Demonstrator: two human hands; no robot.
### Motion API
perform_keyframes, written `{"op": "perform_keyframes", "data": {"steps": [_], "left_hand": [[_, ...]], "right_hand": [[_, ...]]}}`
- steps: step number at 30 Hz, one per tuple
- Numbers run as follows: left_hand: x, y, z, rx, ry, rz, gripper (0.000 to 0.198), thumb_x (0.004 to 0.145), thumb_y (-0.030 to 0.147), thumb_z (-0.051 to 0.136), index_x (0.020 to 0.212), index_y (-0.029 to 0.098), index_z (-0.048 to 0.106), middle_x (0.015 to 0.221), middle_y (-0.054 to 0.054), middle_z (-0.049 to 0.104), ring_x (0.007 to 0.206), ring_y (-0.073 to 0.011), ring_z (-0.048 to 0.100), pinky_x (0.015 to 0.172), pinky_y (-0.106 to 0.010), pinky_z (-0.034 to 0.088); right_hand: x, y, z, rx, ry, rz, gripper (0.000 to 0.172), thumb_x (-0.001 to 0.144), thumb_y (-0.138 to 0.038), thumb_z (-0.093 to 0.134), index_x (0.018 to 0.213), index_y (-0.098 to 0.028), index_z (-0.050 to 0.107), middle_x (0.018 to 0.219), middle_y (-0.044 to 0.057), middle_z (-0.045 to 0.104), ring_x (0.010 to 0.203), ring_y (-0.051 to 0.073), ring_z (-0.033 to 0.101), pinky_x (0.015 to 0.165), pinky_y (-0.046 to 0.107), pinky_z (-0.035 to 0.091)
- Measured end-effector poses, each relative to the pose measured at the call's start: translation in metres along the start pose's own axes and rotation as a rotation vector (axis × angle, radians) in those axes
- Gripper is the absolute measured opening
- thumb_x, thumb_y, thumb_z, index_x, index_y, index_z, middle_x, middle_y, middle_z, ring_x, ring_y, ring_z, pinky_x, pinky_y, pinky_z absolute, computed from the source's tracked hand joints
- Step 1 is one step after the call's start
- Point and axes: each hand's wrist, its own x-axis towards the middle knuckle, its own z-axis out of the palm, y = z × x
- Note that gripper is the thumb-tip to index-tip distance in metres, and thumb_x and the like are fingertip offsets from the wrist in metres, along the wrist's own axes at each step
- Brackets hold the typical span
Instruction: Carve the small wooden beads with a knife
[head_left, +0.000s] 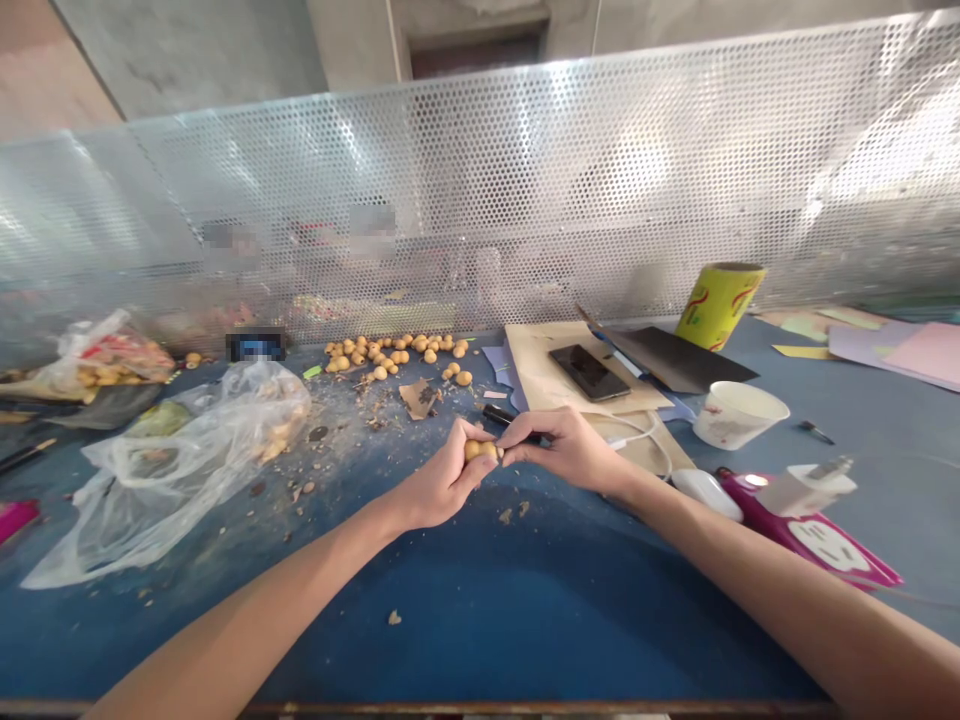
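Note:
My left hand (442, 478) is closed around a small tan-yellow, gourd-like piece (480, 452) with two rounded lobes. At its right end, my right hand (559, 448) is closed, thumb and forefinger pinched where a small pale tip shows. A black pen-shaped tool (499, 415) runs behind the right fingers; whether they grip it or it lies on the table, I cannot tell. Beyond my hands, several similar yellow round pieces (375, 352) lie in a loose heap, with a torn brown scrap (418, 398) in front of them.
Crumbs and a crumpled clear plastic bag (180, 450) lie left on the blue table (480, 620). To the right are a phone (589, 372) on brown paper, a paper cup (739, 415), a yellow roll (721, 305) and a magenta power strip (825, 545). A perforated metal screen (480, 200) stands behind.

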Motion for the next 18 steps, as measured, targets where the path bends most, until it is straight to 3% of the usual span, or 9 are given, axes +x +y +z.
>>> {"op": "perform_keyframes", "data": {"steps": [9,18], "left_hand": [[-0.002,0.000,-0.003,0.039,-0.133,-0.022,0.022,0.099,0.039,0.041,0.109,0.020,0.036,0.080,0.001,0.048,0.064,-0.0113,0.045,0.058,-0.025,0.040],[-0.003,0.001,0.001,0.034,-0.077,-0.043,0.019,0.101,0.037,0.035,0.109,0.020,0.033,0.084,0.000,0.046,0.071,-0.0128,0.045,0.067,-0.029,0.042]], "right_hand": [[-0.002,0.003,-0.004,-0.064,-0.180,-0.109,0.012,0.094,-0.027,0.058,0.091,-0.019,0.066,0.084,0.003,0.071,0.077,0.012,0.068,0.071,0.023,0.055],[-0.006,0.004,0.007,-0.044,-0.036,-0.061,0.009,0.092,-0.020,0.058,0.086,-0.018,0.064,0.084,0.002,0.071,0.080,0.012,0.069,0.073,0.022,0.054]]}}
